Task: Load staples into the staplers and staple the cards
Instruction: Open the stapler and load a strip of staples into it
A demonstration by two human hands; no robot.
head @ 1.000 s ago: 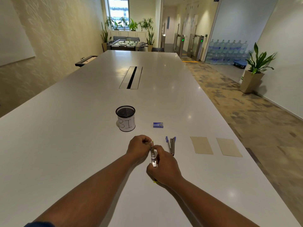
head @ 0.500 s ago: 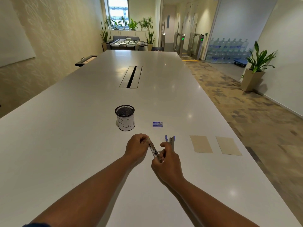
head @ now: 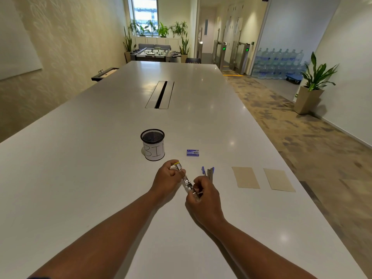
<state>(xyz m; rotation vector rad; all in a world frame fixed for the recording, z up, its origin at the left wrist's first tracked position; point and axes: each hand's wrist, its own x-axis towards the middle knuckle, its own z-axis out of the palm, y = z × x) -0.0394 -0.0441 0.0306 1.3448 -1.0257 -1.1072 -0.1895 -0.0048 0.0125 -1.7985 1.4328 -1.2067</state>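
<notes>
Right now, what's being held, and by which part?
The yellow-tipped stapler, gripped at both ends: left hand holds its far, yellow-tipped end, right hand pinches the near end. The blue stapler lies untouched.

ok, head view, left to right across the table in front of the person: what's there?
Mesh cup labelled BIN → left hand → yellow-tipped stapler held in both hands → blue stapler → near tan card → far-right tan card.

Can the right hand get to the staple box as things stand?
Probably not at once: the right hand is gripping the yellow-tipped stapler together with the left hand. The staple box lies apart on the table, nothing covering it, so the path looks free once the hand lets go.
</notes>
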